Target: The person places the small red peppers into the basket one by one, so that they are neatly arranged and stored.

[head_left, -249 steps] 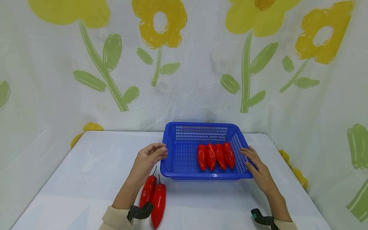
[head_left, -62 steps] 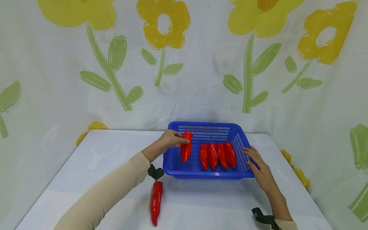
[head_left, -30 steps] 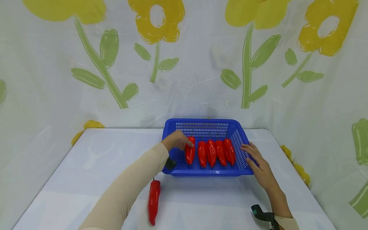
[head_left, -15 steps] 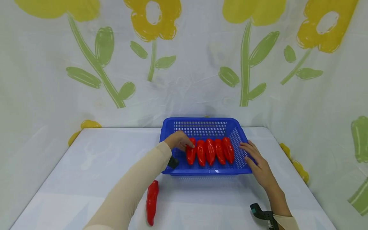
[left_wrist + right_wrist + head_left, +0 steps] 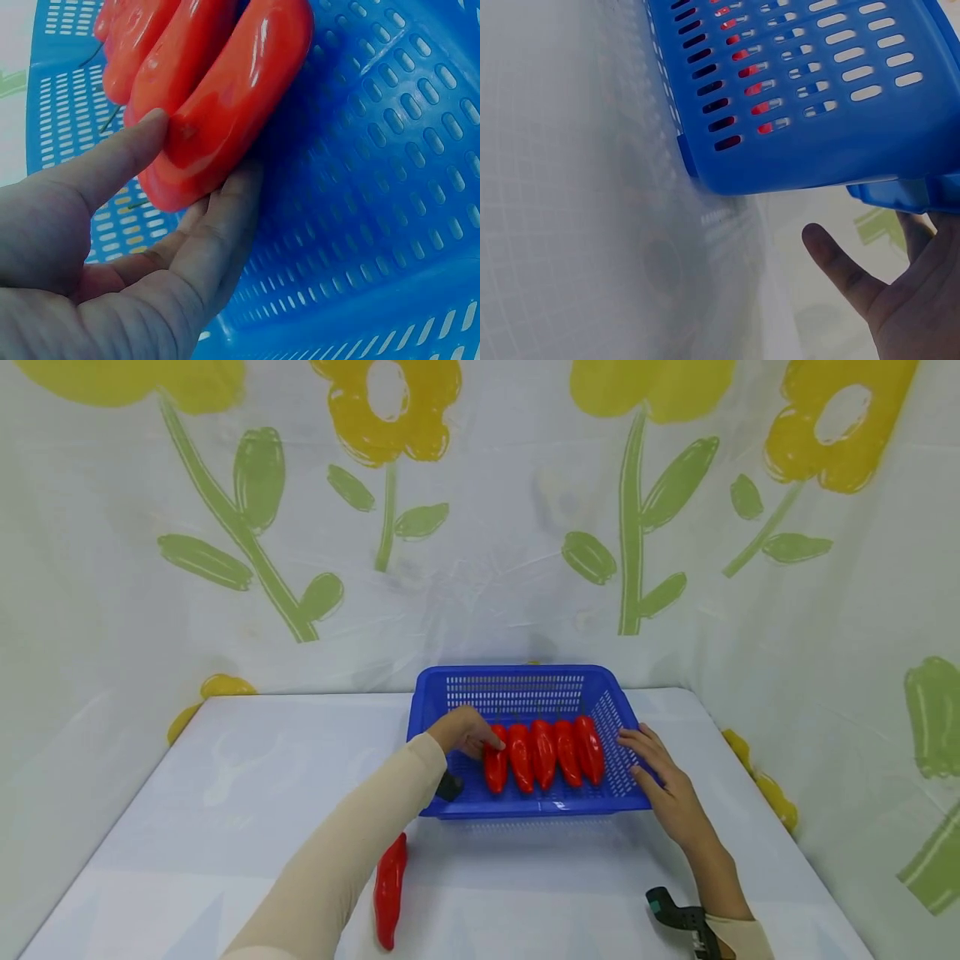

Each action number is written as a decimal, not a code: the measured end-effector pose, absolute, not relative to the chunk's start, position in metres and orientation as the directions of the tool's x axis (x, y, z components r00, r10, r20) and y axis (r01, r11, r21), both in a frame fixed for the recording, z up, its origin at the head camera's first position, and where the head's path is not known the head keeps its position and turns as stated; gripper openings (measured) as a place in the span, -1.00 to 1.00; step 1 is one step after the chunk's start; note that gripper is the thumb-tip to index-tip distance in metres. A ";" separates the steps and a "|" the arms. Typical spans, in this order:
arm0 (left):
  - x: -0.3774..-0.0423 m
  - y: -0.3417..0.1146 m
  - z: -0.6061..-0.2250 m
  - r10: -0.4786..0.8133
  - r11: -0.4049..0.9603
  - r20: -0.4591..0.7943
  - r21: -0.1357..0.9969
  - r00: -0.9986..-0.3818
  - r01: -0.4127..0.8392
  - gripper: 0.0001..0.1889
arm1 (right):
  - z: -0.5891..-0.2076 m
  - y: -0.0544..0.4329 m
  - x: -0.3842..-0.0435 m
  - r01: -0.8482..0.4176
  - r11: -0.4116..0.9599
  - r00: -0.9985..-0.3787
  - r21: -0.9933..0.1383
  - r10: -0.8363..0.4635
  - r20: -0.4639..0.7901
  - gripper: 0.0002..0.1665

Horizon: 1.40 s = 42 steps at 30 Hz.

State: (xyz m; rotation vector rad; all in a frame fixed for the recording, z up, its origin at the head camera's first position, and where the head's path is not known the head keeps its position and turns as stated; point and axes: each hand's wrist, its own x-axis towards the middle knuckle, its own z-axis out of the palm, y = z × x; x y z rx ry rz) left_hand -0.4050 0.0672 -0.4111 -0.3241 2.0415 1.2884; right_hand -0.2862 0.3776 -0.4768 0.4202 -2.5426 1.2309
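In the head view, a blue plastic basket (image 5: 517, 806) sits on the white table with several red chili peppers (image 5: 543, 753) in a row inside. My left hand (image 5: 467, 732) reaches over its left side and pinches the leftmost pepper (image 5: 495, 768). The left wrist view shows the thumb on one side of this pepper (image 5: 232, 105) and the fingers on the other, beside its neighbour. My right hand (image 5: 671, 789) rests its fingers over the basket's right rim; in the right wrist view the thumb (image 5: 840, 266) stands away from the basket wall (image 5: 810, 150). Another red chili pepper (image 5: 389, 893) lies on the table, its top near the left sleeve.
The white table (image 5: 187, 827) carries the basket near its back edge. A white cloth with printed flowers (image 5: 510, 568) hangs behind and along both sides. Dark wrist devices show at the left wrist (image 5: 449, 786) and the right wrist (image 5: 675, 912).
My left hand picked one of two peppers off the table, carried it right into the basket and lowered it beside the row. The right hand stayed at the rim. The view shifted slightly.
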 end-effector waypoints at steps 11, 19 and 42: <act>-0.404 0.065 -0.409 0.072 0.576 -0.537 0.710 -0.840 -0.405 -0.41 | -0.475 0.376 -0.286 -0.374 0.600 -0.919 -0.708 -0.137 0.369 -0.48; -0.399 0.064 -0.395 0.146 0.535 -0.432 0.791 -0.890 -0.297 -0.45 | -0.475 0.380 -0.286 -0.379 0.601 -0.917 -0.704 -0.139 0.375 -0.49; -0.348 0.014 -0.399 0.340 0.101 -0.049 0.995 -0.939 -0.015 -0.70 | -0.475 0.376 -0.283 -0.380 0.590 -0.917 -0.712 -0.140 0.374 -0.49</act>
